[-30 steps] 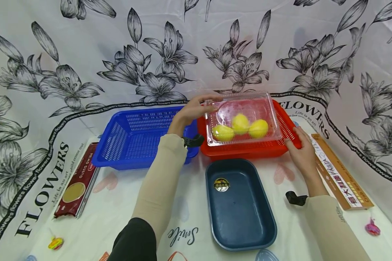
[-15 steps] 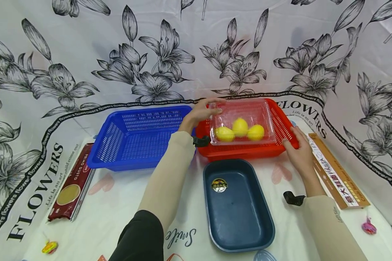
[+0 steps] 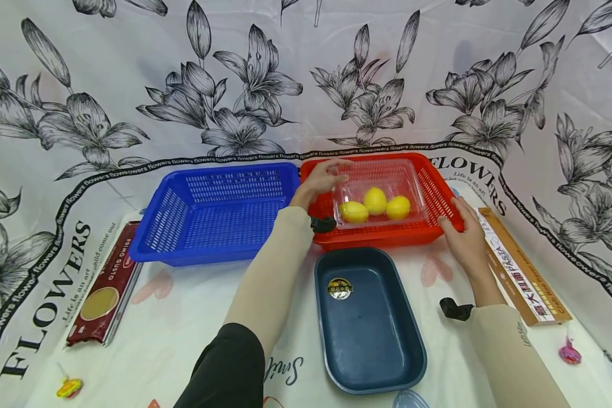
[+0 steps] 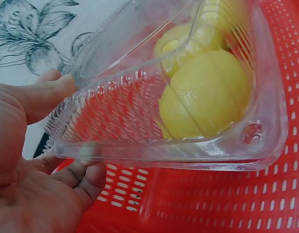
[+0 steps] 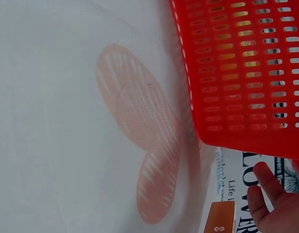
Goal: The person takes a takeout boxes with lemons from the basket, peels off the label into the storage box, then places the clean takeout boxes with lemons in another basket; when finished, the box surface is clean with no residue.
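Observation:
My left hand [image 3: 322, 180] grips the left side of a clear plastic box [image 3: 379, 173], thumb on one face and fingers at its edge. Inside the box lie three yellow lemons [image 3: 375, 201]; the left wrist view shows one lemon [image 4: 207, 97] close up at the box's corner. The box sits tilted within the red perforated basket [image 3: 438, 195]. At the basket's right end my right hand [image 3: 466, 235] holds the rim, thumb lapping over it. Seen from the right wrist, part of the right hand [image 5: 280, 208] shows below the basket's end, some fingers spread.
A blue perforated basket [image 3: 183, 258] stands left of the red one. In front is a dark blue tray [image 3: 372, 334] with a gold sticker. A red pasta packet [image 3: 107, 283] lies left, a brown pasta box [image 3: 525, 266] right. Wrapped lollipops [image 3: 69, 388] lie near both sides.
My left hand has moved right and lowered the clear box with the lemons deeper into the red basket. My right hand has stayed at the basket's right end. The head view has shifted slightly.

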Demonstrator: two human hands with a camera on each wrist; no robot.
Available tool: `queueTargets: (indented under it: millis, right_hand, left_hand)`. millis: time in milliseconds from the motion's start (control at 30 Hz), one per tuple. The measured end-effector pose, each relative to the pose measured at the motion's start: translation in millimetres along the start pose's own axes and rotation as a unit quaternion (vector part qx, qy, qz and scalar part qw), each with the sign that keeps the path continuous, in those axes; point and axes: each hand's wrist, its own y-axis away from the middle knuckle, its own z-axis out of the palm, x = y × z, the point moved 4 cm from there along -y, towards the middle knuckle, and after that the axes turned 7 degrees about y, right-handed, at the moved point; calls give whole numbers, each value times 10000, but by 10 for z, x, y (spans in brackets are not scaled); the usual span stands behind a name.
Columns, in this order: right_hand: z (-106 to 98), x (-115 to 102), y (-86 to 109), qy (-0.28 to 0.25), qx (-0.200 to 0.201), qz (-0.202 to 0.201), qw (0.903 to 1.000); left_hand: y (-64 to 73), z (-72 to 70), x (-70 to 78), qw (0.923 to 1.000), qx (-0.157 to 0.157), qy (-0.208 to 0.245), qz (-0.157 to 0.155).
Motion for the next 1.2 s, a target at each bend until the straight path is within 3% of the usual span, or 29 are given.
queueTargets:
  millis: [167, 467, 833, 1200]
  right_hand:
    - [-10, -9, -12, -13, 23, -36, 10000]
    - [-12, -22, 1, 92, -119, 5, 9999]
    - [-21, -29, -1, 161, -153, 94, 9997]
    - [-17, -10, 13, 207, -199, 126, 9995]
  left_hand:
    - [-1, 61, -35, 9999, 93, -39, -95]
    - [-11, 107, -55, 9981, 552, 59, -279]
    - [-36, 110, -79, 9973, 546, -154, -468]
    - [43, 139, -66, 9984, 329, -447, -106]
